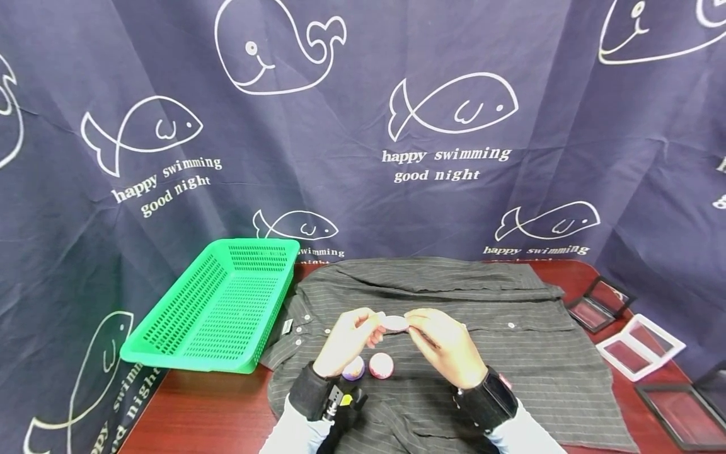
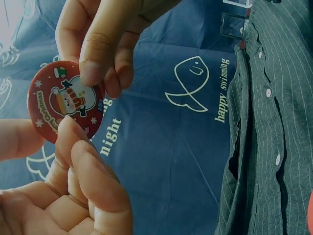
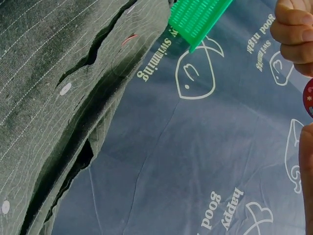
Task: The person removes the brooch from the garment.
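A round red badge (image 2: pixel 51 115) printed with a snowman is held up between both hands above the shirt. My left hand (image 1: pixel 346 337) pinches one edge of it, and my right hand (image 1: pixel 445 343) pinches the opposite edge. Seen from the head, the badge (image 1: pixel 395 323) looks pale and tilted nearly edge-on. Below the hands, a purple-rimmed round badge (image 1: pixel 354 369), partly hidden by the left wrist, lies next to a red-rimmed one (image 1: pixel 382 366). Both rest on a dark grey striped shirt (image 1: pixel 544 372) spread over the table. Only a sliver of the held badge (image 3: pixel 309 98) enters the right wrist view.
On the left stands a green plastic basket (image 1: pixel 190 362). Along the right edge lie a small opened black case (image 1: pixel 591 315), an opened white one (image 1: pixel 635 372) and a larger black one (image 1: pixel 663 413). A blue curtain (image 1: pixel 351 139) hangs behind the red-brown table (image 1: pixel 210 410).
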Tool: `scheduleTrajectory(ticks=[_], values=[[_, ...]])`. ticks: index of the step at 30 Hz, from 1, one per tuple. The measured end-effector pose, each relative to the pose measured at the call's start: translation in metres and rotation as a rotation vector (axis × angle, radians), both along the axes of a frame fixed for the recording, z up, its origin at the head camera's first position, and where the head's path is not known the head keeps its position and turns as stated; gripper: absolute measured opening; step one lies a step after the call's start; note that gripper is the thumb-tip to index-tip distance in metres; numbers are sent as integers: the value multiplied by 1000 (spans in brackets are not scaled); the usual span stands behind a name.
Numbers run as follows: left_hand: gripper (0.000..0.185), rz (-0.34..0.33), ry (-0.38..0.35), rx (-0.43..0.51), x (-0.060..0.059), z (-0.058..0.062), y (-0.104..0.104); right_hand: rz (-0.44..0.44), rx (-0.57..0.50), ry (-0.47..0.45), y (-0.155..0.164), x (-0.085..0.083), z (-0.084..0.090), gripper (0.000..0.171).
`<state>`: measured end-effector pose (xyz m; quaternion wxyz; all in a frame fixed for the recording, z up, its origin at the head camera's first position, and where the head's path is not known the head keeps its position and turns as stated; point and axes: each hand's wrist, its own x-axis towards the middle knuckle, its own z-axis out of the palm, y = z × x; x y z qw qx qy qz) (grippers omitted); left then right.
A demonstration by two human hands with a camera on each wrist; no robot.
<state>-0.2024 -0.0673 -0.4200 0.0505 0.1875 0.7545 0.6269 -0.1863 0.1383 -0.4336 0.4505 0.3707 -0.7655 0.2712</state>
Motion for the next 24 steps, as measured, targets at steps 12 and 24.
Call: scheduleTrajectory(ticks=[12, 24], values=[[30, 36, 48, -55, 5, 3, -2, 23, -55, -113, 4, 1, 2, 22], [12, 107, 210, -160, 14, -9, -22, -2, -211, -215, 14, -4, 0, 24]])
